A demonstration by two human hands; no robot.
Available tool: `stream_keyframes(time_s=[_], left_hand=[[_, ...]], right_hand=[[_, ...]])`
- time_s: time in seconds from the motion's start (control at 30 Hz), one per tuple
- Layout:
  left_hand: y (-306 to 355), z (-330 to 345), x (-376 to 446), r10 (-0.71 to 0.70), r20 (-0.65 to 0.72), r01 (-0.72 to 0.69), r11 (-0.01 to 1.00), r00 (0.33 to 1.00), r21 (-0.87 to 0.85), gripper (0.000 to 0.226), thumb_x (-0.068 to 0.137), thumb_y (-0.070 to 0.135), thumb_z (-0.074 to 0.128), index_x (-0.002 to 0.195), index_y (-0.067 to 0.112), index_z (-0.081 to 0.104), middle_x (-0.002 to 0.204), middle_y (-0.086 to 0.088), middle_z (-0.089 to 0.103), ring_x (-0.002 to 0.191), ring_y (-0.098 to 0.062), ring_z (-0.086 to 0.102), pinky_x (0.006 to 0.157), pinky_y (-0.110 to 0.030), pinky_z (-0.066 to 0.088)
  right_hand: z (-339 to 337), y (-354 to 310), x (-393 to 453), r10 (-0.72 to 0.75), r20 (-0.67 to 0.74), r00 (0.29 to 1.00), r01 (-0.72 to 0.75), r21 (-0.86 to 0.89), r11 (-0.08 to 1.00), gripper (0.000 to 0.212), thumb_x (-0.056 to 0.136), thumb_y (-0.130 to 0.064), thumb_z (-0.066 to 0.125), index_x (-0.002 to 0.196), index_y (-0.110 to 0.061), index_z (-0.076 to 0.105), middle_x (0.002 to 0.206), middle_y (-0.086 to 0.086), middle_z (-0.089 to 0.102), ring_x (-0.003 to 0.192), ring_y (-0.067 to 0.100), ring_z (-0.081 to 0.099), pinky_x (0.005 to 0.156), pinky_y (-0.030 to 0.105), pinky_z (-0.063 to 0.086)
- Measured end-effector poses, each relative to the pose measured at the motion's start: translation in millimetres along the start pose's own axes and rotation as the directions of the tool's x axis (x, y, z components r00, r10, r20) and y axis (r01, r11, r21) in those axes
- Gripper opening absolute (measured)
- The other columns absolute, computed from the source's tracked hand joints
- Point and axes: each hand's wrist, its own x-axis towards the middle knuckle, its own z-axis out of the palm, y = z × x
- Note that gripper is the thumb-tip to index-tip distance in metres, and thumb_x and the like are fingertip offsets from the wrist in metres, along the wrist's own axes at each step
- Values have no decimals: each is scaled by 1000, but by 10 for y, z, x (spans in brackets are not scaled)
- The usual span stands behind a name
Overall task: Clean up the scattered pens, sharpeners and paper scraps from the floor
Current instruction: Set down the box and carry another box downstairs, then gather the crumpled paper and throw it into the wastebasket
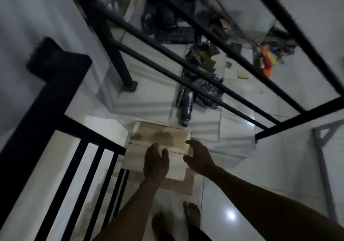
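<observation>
Pale boards (158, 138) lay at the stair's top edge; left hand (155, 161) and right hand (200, 159) hovered over them, fingers loosely curled, holding nothing, apparently reaching to shift them.

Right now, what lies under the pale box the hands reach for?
Under the pale box a flat brown cardboard sheet shows on the floor. How far it extends beneath is covered by the box and left hand.

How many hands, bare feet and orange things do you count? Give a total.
Hands: 2, left hand and right hand
Feet: 2, left foot and right foot
Orange thing: 1
Total: 5
</observation>
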Motion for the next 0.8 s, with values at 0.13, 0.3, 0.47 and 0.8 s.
stream_keyframes(time_s=[0.13,0.3,0.47,0.8], left_hand=[[537,-9,-321,223,87,-223,975,971,-19,28,94,24,54,118,11,61,113,-4,63,104,-23,60,89,-37,50],[1063,73,-781,412,217,-434,899,885,61,27,94,28,52,117,18,61,112,0,66,101,-20,61,85,-32,49],[1250,264,-1218,518,477,-624,776,710,85,26,94,28,54,116,17,61,111,-3,66,98,-19,61,84,-31,49],[1172,757,-2606,555,801,-868,487,222,-97,26,92,26,57,112,12,64,103,-7,68,91,-21,64,83,-32,52]], right_hand=[[-341,6,-455,23,-102,994,-12,105,994,56,85,-17,66,137,-14,48,136,9,53,124,23,52,96,28,44],[-734,149,-1136,163,-279,946,-100,227,969,53,86,-17,66,136,-13,49,136,10,55,121,20,55,90,22,44],[-818,346,-1881,374,-430,822,-175,435,883,52,86,-20,66,135,-15,50,131,9,57,116,17,56,84,20,44],[-227,875,-3673,732,-512,449,-210,736,644,51,82,-22,66,131,-17,55,121,9,61,101,14,56,78,21,42]])
